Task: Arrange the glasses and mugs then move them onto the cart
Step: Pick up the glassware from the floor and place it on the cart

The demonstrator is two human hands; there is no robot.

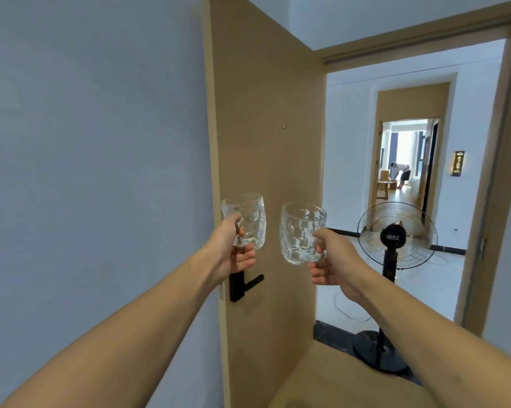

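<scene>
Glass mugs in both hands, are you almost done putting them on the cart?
Not yet. Already done: two mugs are picked up. In hand: the left hand grips one glass mug by its handle, and the right hand grips the other glass mug the same way, both carried upright beside the open door. Left: no cart is in view, so both mugs must still be set on it.

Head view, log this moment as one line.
left hand: grips left mug | right hand: grips right mug | mugs: upright, apart | ahead: open door, fan | cart: unseen
</scene>
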